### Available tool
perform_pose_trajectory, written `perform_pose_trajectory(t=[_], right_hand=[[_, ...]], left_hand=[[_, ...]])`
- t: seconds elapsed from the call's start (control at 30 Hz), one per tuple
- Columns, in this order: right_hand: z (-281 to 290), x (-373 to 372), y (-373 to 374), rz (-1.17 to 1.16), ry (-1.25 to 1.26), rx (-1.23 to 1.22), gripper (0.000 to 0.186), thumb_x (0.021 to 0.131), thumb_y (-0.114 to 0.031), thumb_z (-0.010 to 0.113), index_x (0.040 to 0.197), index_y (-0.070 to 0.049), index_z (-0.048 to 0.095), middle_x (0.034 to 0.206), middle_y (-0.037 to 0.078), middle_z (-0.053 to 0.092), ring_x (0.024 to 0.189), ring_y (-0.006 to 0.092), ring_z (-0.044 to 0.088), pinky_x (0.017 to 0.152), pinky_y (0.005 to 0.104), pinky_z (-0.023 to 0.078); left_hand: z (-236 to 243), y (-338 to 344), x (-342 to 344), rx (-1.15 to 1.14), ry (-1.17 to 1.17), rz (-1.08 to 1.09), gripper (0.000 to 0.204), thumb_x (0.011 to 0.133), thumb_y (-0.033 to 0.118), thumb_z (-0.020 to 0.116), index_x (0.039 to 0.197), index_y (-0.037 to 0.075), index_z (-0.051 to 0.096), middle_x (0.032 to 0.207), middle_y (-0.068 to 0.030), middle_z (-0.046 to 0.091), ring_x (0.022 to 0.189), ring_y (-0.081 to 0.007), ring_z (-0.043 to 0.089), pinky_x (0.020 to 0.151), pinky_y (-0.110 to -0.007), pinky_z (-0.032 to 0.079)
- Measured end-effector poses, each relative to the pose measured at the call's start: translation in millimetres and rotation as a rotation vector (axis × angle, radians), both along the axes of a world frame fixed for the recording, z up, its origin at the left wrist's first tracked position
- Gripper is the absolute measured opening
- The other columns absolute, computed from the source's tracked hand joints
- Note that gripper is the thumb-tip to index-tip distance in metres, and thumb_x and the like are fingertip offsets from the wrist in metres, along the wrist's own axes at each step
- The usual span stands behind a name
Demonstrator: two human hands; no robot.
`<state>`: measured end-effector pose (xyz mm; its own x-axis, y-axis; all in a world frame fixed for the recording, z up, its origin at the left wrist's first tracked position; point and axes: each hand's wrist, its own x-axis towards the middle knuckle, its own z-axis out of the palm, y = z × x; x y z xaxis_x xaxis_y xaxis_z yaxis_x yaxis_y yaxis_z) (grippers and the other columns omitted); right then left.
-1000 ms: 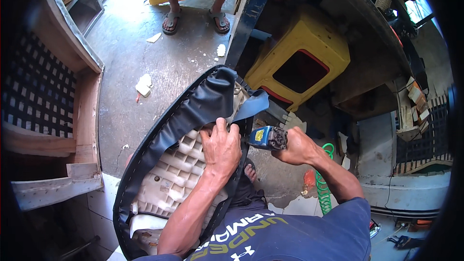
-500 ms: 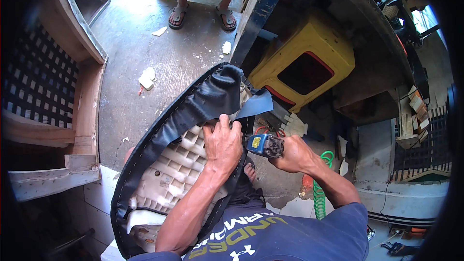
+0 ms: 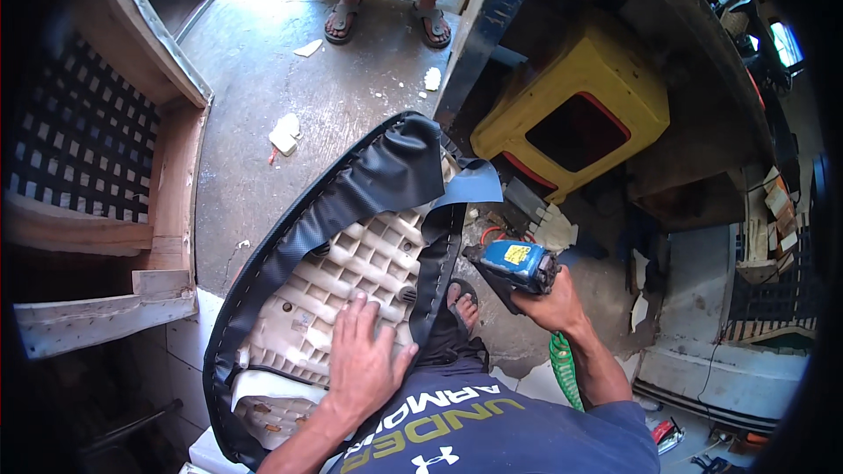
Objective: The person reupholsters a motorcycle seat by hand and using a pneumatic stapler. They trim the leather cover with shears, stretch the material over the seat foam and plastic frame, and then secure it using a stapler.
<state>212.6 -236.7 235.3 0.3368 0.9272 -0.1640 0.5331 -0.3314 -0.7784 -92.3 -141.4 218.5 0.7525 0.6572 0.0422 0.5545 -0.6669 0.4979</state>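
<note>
A motorcycle seat lies upside down across my lap, its ribbed off-white plastic base facing up. Black vinyl cover wraps over the rim, with a row of staples along its left edge. At the far end the vinyl is loose and wrinkled, and a grey-blue flap sticks out. My left hand lies on the base with fingers spread, holding nothing. To the right of the seat, my right hand grips a blue staple gun, held apart from the cover. A green coiled air hose hangs below it.
Another person's sandalled feet stand at the far end of the floor. A yellow box-like frame sits at the right. On the left is a wooden frame with black webbing. Foam scraps lie on the concrete.
My left hand has let go of the vinyl edge and moved down onto the base. The staple gun has moved right, away from the seat's edge.
</note>
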Motion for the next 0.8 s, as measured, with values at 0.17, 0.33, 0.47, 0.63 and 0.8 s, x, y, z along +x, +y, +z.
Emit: perform_pose_trajectory(t=[0.17, 0.33, 0.47, 0.63, 0.8], right_hand=[[-7.9, 6.5, -14.5, -0.112, -0.053, 0.028, 0.028, 0.078, -0.007, 0.077, 0.103, 0.004, 0.076, 0.095, 0.019, 0.079, 0.086, 0.0303, 0.079, 0.080, 0.0394, 0.061], [-19.8, 14.4, -30.7, -0.182, -0.117, 0.096, 0.027, 0.075, -0.007, 0.078, 0.099, 0.005, 0.075, 0.090, 0.021, 0.077, 0.082, 0.0349, 0.078, 0.076, 0.0408, 0.059], [-32.6, 10.3, -51.5, -0.391, -0.192, 0.116, 0.028, 0.072, -0.008, 0.080, 0.097, 0.003, 0.073, 0.085, 0.022, 0.074, 0.078, 0.0408, 0.076, 0.072, 0.0447, 0.059], [-50.5, 19.9, -52.6, -0.612, -0.532, 0.191, 0.031, 0.076, -0.009, 0.080, 0.103, -0.001, 0.068, 0.081, 0.021, 0.073, 0.076, 0.0429, 0.074, 0.069, 0.0475, 0.057], [-63.8, 22.0, -68.9, -0.642, -0.527, 0.196, 0.041, 0.072, -0.008, 0.082, 0.108, -0.002, 0.065, 0.085, 0.022, 0.073, 0.078, 0.0454, 0.073, 0.069, 0.0497, 0.057]], left_hand=[[-19.2, 2.1, 61.4, -0.010, -0.300, 0.094, 0.017, 0.088, 0.010, 0.079, 0.099, 0.003, 0.069, 0.100, -0.0141, 0.062, 0.096, -0.0345, 0.060, 0.086, -0.048, 0.046], [-59.2, 34.6, 136.2, 0.096, -0.102, 0.090, 0.010, 0.090, 0.014, 0.072, 0.092, 0.004, 0.070, 0.093, -0.0137, 0.065, 0.092, -0.0317, 0.064, 0.083, -0.045, 0.047], [-65.5, 36.0, 142.5, 0.167, 0.013, 0.027, 0.007, 0.085, 0.011, 0.068, 0.089, 0.006, 0.072, 0.091, -0.0124, 0.067, 0.092, -0.0305, 0.067, 0.083, -0.046, 0.045], [-53.2, 34.2, 138.7, 0.147, 0.074, 0.035, 0.007, 0.088, 0.010, 0.067, 0.090, 0.006, 0.071, 0.093, -0.0134, 0.068, 0.092, -0.0320, 0.068, 0.085, -0.050, 0.042], [-28.8, 37.2, 119.4, -0.110, -0.246, -0.003, 0.009, 0.095, 0.013, 0.068, 0.092, 0.005, 0.070, 0.090, -0.0138, 0.067, 0.087, -0.0338, 0.066, 0.087, -0.048, 0.043]])
